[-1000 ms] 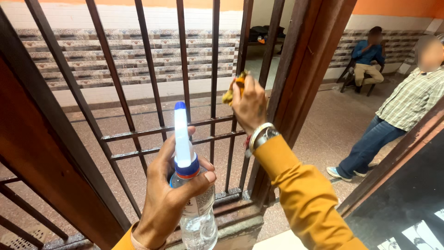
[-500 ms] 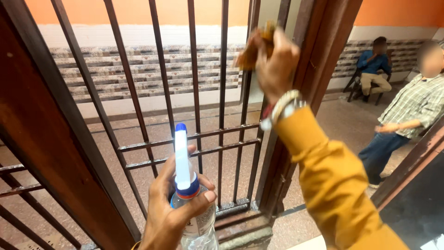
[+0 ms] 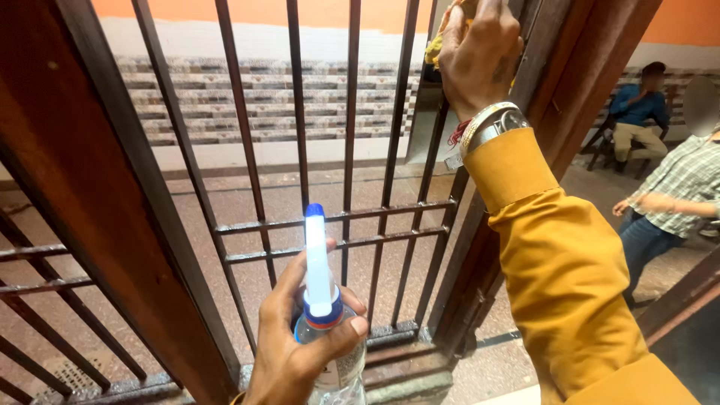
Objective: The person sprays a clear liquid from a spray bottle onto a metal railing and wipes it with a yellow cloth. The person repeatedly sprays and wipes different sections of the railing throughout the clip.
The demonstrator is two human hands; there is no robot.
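Barred gate point(image 3: 300, 150), right hand point(image 3: 476, 56) raised clutching cloth point(image 3: 435, 49), left hand point(image 3: 300, 352) gripping spray bottle point(image 3: 326, 330).

Grille point(image 3: 300, 150): dark brown bars. Door frame point(image 3: 555, 90): reddish brown. Bottle point(image 3: 334, 360): clear, with white nozzle tipped blue and a blue collar. Cloth point(image 3: 436, 45): yellow. Sleeve point(image 3: 562, 277): mustard yellow. Bangles point(image 3: 487, 124): gold and silver, with red thread beside. Wall point(image 3: 247, 15): orange above white, with a brown-and-cream patterned tile band below. Floor point(image 3: 247, 202): speckled reddish brown. Bystander's shirt point(image 3: 690, 180): pale check; trousers blue.
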